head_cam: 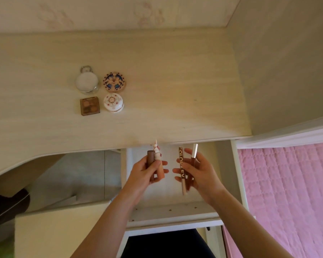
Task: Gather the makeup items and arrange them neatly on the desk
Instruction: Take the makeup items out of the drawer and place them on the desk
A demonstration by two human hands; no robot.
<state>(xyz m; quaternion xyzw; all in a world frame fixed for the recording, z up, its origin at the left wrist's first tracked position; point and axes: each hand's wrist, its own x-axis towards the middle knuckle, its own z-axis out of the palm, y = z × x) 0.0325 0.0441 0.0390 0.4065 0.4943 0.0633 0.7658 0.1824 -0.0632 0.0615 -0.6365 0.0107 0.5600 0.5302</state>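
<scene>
**Now both hands hold makeup above the open drawer**

Over on the left of the pale wood tabletop [157, 71] we see four small makeup items set in a tidy square. At the back left sits a round clear-lidded jar [86, 82] with a small ring at its top; just beside it to the right lies a round compact with a blue and orange pattern [114, 82]. In front of the jar rests a square brown palette [90, 106], and to its right a white round compact with a red floral lid [113, 105]. The four lie close together but apart from one another.

Moving right and nearer to us, our left hand [147, 171] is closed around two upright pieces: a brown tube [150, 159] and a peach-coloured tube with a white figurine cap [158, 155]. They stand side by side in that grip, just in front of the tabletop edge.

Next comes our right hand [198, 172], fingers loosely curled, holding two slim sticks: a dark pencil with gold lettering [182, 172] and a brown tube with a silver cap [194, 153]. Both hands hover above a white open drawer [173, 211], well apart from the four items.

At the far right lies a pink quilted bedspread [287, 192].
</scene>
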